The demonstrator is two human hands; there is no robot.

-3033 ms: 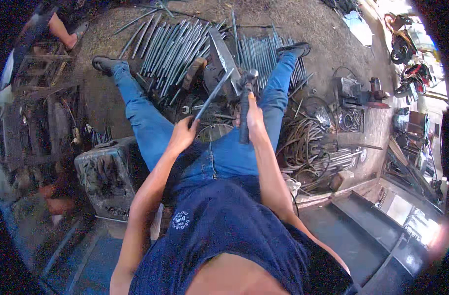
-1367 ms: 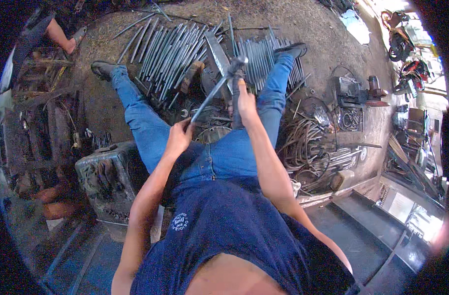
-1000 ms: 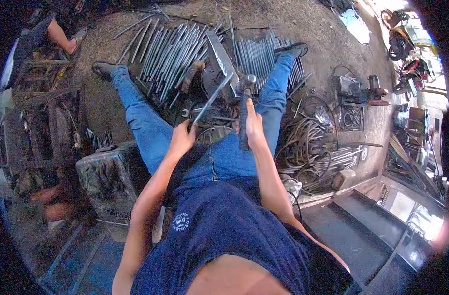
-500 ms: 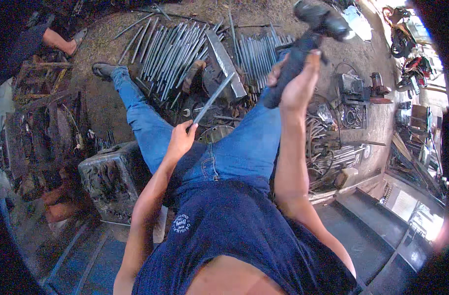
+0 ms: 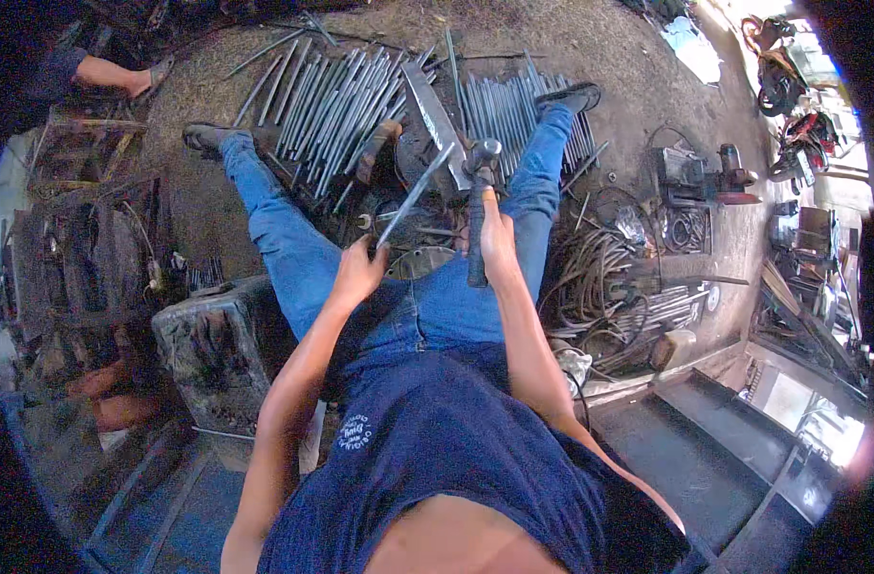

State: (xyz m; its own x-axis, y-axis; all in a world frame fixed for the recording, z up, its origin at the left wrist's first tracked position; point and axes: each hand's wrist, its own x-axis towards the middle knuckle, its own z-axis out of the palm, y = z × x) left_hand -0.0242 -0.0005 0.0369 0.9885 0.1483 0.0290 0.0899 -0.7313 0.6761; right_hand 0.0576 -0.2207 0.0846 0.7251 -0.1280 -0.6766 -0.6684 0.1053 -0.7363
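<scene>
My left hand point(image 5: 359, 272) is closed around the lower end of a grey metal rod point(image 5: 414, 198), which slants up and to the right between my knees. My right hand point(image 5: 497, 241) grips the dark handle of a hammer point(image 5: 477, 230). The hammer's head is down near the rod's upper end, beside a flat metal bar point(image 5: 434, 115); whether it touches either one I cannot tell. Below the rod, between my thighs, lies a round metal plate point(image 5: 420, 260). A wrench point(image 5: 365, 220) rests close to my left hand.
Two batches of metal rods, a left pile point(image 5: 333, 110) and a right pile point(image 5: 523, 120), lie past my knees. Coiled hoses point(image 5: 595, 273) sit right of my leg. A dark block point(image 5: 221, 354) stands at my left. Another person's foot point(image 5: 154, 78) shows far left.
The hammer has swung down and left from its raised place at upper right, with my right hand still around it. My left hand and the rod have barely shifted.
</scene>
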